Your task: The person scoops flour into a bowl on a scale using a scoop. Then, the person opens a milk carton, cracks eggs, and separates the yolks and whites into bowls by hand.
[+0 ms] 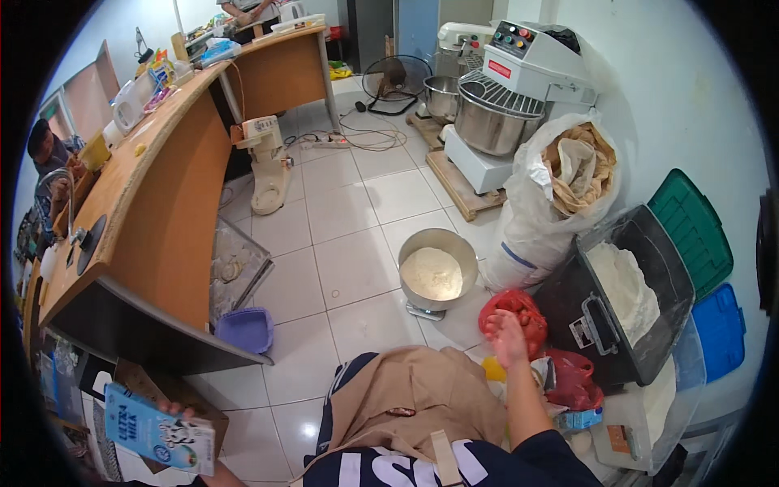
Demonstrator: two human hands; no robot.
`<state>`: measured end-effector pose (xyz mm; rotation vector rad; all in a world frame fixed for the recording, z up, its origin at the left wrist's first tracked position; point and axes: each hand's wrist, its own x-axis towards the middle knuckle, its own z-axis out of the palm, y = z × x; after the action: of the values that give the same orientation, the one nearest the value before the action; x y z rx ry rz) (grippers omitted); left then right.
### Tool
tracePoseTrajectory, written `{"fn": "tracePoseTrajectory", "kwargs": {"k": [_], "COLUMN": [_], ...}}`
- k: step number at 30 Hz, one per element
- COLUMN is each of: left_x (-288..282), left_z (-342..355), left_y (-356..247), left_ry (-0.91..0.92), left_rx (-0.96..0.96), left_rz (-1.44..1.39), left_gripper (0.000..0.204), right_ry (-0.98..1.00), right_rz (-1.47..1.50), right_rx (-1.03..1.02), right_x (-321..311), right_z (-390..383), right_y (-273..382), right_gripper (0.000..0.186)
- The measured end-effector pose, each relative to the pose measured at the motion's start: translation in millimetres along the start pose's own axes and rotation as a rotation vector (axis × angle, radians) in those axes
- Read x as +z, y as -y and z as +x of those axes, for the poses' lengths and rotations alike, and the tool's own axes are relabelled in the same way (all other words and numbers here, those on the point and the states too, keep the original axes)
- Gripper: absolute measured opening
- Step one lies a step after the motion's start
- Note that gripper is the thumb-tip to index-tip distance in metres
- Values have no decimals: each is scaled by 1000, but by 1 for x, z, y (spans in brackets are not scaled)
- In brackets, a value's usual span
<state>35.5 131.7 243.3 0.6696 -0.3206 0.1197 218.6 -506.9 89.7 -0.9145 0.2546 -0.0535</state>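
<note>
My left hand [176, 408] grips a blue and white milk carton [134, 426] at the lower left, fingertips showing over its upper edge. Held out over the edge of a red plastic bag [531, 312], my right hand [507, 337] is empty, with its fingers loosely apart; whether it touches the bag I cannot tell. Just beyond, a steel bowl [432, 276] with pale flour [438, 272] in it stands on a small scale [426, 313] on the floor. A second red bag [572, 377] and a small blue carton [580, 418] lie beside my right forearm.
At right, a black bin [600, 312] holds flour, near green [690, 231] and blue [714, 333] lids. A large white sack [523, 235] and a spiral mixer [515, 89] stand beyond. The wooden counter [162, 211] runs along the left, with a purple basin [246, 331] below. Other people work behind it.
</note>
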Motion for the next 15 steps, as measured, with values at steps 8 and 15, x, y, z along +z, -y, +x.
{"fn": "tracePoseTrajectory", "kwargs": {"k": [8, 15], "left_x": [71, 72], "left_z": [97, 128], "left_y": [195, 317], "left_ry": [101, 229], "left_rx": [-598, -985], "left_rz": [-63, -17], "left_gripper": [63, 86], "right_ry": [817, 520], "right_rz": [-328, -91], "right_rx": [63, 251], "right_x": [153, 138], "right_z": [-42, -66], "right_y": [-37, -33], "right_gripper": [57, 67]}}
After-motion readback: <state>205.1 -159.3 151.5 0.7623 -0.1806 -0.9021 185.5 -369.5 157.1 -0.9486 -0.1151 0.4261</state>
